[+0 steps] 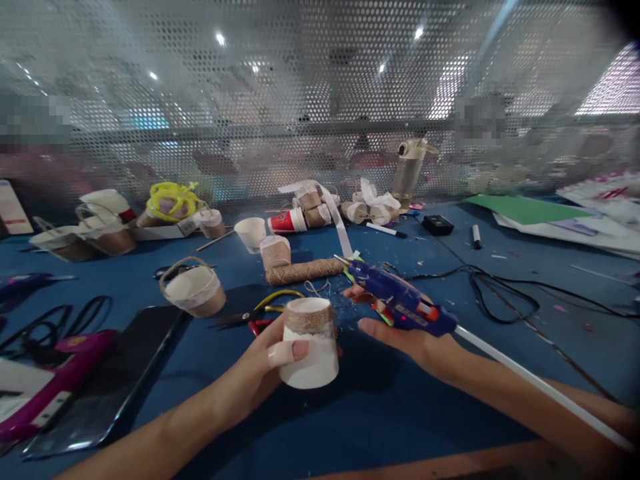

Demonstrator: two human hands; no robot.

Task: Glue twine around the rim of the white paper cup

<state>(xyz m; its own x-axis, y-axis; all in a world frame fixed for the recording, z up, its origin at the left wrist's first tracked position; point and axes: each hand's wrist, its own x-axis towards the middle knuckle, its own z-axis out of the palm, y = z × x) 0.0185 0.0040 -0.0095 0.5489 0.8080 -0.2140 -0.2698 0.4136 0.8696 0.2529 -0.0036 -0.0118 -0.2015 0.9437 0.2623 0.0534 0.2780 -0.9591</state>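
Note:
My left hand (273,357) is wrapped round a white paper cup (311,363), its thumb pressed on the side and a pale band round that thumb. Brown twine covers the upper part of this cup. To its right, my right hand (395,337) grips a blue hot glue gun (400,293) with a long white glue stick (540,383) sticking out of the back. The gun's nozzle points up and left, apart from the cup. Behind the cup lie scissors (245,319) and a roll of twine (305,271).
Small twine-handled baskets (200,293) stand left and at the back. A phone (110,380) and a magenta tool (60,380) lie at left. A black cable (480,280), markers (477,237) and green paper (520,209) are at right. A clear bottle (411,170) stands by the perforated panel.

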